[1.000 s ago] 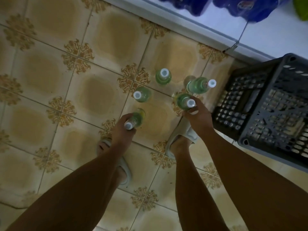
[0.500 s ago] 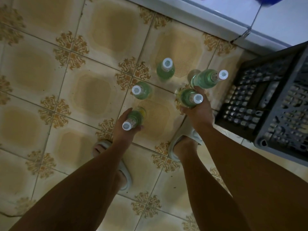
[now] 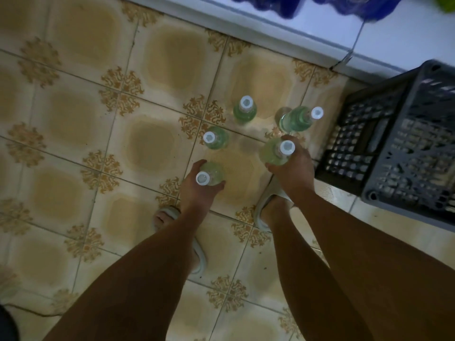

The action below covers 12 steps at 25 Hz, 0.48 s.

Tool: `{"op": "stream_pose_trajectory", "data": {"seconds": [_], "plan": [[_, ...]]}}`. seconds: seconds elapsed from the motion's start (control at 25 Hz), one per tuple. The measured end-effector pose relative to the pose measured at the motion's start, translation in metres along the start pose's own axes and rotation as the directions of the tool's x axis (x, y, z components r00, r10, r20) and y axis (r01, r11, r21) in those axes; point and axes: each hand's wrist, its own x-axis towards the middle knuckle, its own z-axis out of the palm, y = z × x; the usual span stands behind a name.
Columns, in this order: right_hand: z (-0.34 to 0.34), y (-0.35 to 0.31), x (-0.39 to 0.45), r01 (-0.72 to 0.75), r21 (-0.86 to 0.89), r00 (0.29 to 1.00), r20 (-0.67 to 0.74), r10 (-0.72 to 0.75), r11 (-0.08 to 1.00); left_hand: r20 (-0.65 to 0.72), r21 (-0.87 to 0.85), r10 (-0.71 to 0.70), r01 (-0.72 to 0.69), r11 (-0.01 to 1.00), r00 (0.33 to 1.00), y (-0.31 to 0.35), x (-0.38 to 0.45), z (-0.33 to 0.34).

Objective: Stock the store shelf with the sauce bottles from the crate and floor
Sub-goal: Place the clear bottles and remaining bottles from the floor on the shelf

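Fingers [image 3: 219, 187] of our left hand [image 3: 197, 195] and right hand [image 3: 293, 171] are curling round two bottles [image 3: 213, 172], [image 3: 272, 153] on the floor [image 3: 152, 143] beside the crate [image 3: 403, 143]; we are lifting straight, missing neighbours.

Floor tiles [image 3: 152, 146]: cream ground, tan rounded-square centres, brown floral ornaments at the corners. Five sauce bottles [image 3: 245, 112]: pale translucent green contents, white caps. Crate [image 3: 403, 153]: dark grey lattice plastic. Shelf base [image 3: 394, 43]: white, pale bluish cast. Packs on the shelf [image 3: 278, 3]: deep blue wrapping; a sliver of yellow-green at the top right corner. Slippers [image 3: 267, 205]: light grey-white. Lighting dim; all hues muted.
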Motion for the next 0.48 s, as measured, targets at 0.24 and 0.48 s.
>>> {"op": "stream_pose_trajectory", "data": {"seconds": [0.24,0.48], "plan": [[-0.118,-0.106,-0.100,0.065,-0.040,0.997,0.040,-0.063,0.997,0.053,0.160,0.131,-0.138,0.978,0.990,0.141,-0.086,-0.103],[-0.258,-0.238,-0.228,0.103,0.044,0.982,-0.161,-0.095,0.994,0.128,-0.008,0.352,-0.354,0.935,0.927,0.268,-0.182,-0.231]]}}
